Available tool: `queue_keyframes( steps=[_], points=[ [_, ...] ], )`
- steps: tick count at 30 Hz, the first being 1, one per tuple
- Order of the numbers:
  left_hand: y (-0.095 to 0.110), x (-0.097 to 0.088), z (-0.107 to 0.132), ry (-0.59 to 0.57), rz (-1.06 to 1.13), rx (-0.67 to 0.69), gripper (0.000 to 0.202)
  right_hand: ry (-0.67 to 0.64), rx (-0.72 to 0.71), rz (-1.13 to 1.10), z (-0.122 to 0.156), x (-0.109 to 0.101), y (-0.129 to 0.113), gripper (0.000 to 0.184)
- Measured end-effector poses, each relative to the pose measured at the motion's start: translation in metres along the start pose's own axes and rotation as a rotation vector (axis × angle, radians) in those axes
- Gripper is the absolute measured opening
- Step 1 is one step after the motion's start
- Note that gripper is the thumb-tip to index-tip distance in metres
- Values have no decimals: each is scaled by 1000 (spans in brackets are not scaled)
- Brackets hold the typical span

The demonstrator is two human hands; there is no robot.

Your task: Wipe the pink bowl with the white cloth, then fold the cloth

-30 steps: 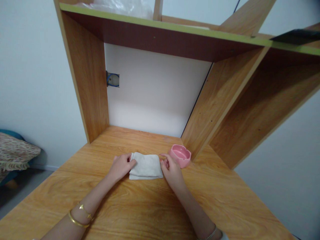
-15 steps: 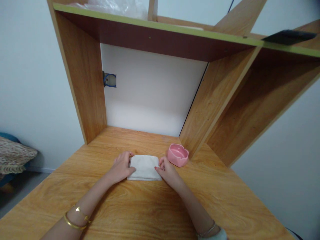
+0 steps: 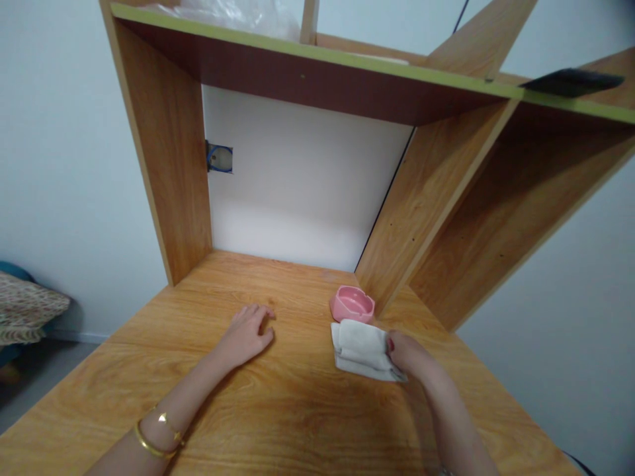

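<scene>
A folded white cloth (image 3: 363, 346) is gripped at its right edge by my right hand (image 3: 407, 354), thumb on top and the other fingers mostly hidden. The cloth is just in front of the pink ashtray (image 3: 352, 315) and covers a little of its lower edge; whether they touch I cannot tell. Over to the left, my left hand (image 3: 248, 335) rests on the wooden desk (image 3: 278, 410) with nothing in it, its thumb and fingers apart.
Wooden side panels (image 3: 163, 152) and a slanting divider (image 3: 436, 205) rise from the desk, beneath a shelf with a green edge (image 3: 347, 59). Clear plastic (image 3: 243, 18) and a dark flat object (image 3: 575, 82) lie on that shelf. An open socket box (image 3: 219, 158) shows in the back wall.
Both hands were at the cloth's sides. My right hand has carried it rightward to in front of the ashtray, and my left hand has let go, staying nearly in place.
</scene>
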State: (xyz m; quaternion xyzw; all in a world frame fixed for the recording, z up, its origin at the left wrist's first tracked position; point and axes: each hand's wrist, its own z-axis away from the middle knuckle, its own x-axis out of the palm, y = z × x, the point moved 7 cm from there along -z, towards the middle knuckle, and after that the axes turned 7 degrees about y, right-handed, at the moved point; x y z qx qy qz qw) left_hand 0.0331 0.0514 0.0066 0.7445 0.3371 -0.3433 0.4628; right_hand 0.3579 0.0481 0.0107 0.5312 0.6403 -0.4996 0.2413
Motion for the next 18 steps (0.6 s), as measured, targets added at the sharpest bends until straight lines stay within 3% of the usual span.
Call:
queue_keyframes(
  steps=[4, 8, 12, 16, 18],
  points=[
    [1, 4, 1, 4, -1, 22, 21, -88, 9, 140, -1, 4, 8, 21],
    [-1, 9, 0, 2, 2, 47, 24, -2, -12, 272, -1, -3, -13, 20],
    [-3, 10, 0, 7, 14, 52, 30, 45, -162, 268, 7, -1, -74, 27],
    [-5, 15, 1, -8, 31, 83, 36, -108, -468, 21, 37, 34, -149, 33],
    [-7, 19, 0, -12, 51, 114, 37, -206, -536, -121, 55, 56, -168, 37]
  ],
)
